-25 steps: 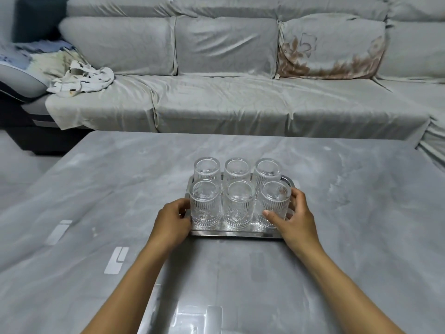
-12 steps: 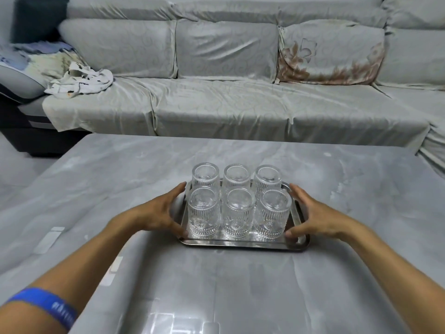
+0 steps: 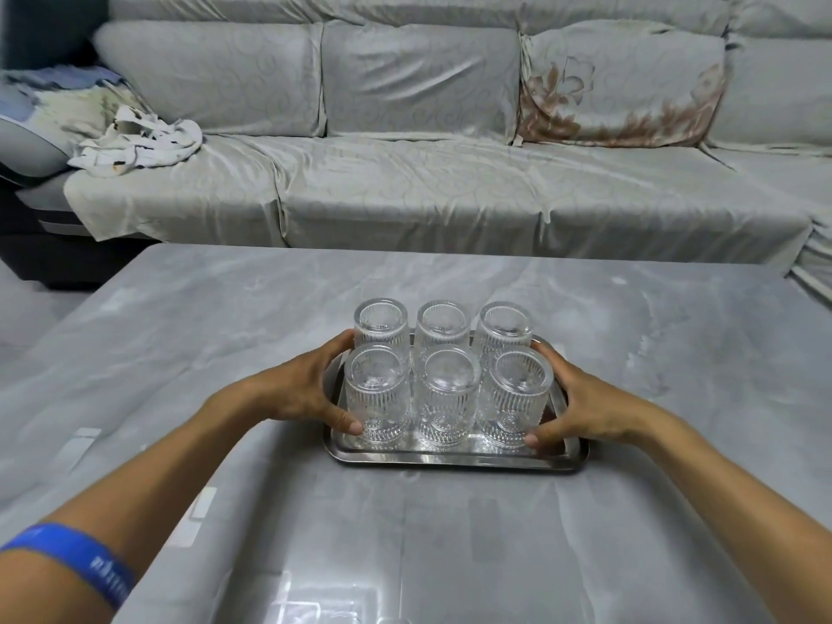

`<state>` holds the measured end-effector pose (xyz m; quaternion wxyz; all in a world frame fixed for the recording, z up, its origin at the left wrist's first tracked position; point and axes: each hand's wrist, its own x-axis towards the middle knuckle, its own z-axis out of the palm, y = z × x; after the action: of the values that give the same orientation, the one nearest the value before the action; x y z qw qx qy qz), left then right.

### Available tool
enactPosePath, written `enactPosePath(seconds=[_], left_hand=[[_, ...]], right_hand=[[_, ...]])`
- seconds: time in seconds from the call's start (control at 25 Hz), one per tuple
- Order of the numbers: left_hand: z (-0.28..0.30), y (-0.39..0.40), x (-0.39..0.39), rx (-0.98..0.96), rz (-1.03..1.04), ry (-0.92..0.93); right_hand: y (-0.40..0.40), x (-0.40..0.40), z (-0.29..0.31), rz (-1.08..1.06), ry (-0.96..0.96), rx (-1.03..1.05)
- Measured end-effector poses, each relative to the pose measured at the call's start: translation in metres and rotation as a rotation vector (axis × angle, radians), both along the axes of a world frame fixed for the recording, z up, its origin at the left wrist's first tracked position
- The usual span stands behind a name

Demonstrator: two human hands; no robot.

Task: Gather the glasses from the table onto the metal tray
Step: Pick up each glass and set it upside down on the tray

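- Six ribbed glasses [image 3: 445, 389] stood in two rows of three on the metal tray [image 3: 454, 457], which rested flat on the grey marbled desk [image 3: 675, 353] near its middle.
- No other glass showed on the desk, so the gathering looked complete; the step in hand seemed to be squaring up the cluster or taking hold of the tray.
- The left hand [image 3: 297, 389] cupped the left side of the group, its fingers [image 3: 337, 349] spread wide around the two left glasses, the thumb tip low against the front-left glass just above the tray floor.
- The right hand [image 3: 585, 403] mirrored it, spread wide around the two right glasses, thumb low beside the front-right glass.
- Neither hand was closed on a single glass or visibly clamped on the rim; whether they pressed the glasses or only touched them could not be told.
- To do this well, pressure probably should be even from both sides and applied low, since the glasses are tall and packed close; a push near the tops could tip one into its neighbour.
- If the tray were to be lifted, gripping its side rims, not the glass, and keeping it level would likely matter, as smooth metal lets glass slide.
- A grey sofa [image 3: 427, 186] lay beyond the desk, well apart.
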<state>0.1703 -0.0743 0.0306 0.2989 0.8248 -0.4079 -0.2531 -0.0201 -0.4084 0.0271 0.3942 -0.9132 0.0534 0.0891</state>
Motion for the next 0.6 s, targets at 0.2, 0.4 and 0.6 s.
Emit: enactPosePath(seconds=[0.2,0.4,0.6], left_hand=[[0.056,0.000,-0.007,-0.129,0.182,-0.318],[0.066,-0.078,-0.040,0.328,-0.141,-0.657],[0.045,-0.077,-0.027,0.267,-0.089,-0.562]], right_hand=[[0.003,-0.003,0.048,-0.103,-0.216,-0.255],[0.066,0.043,0.055,0.140,-0.118,-0.733],[0.060,0.043,0.039,0.074,-0.098,-0.625]])
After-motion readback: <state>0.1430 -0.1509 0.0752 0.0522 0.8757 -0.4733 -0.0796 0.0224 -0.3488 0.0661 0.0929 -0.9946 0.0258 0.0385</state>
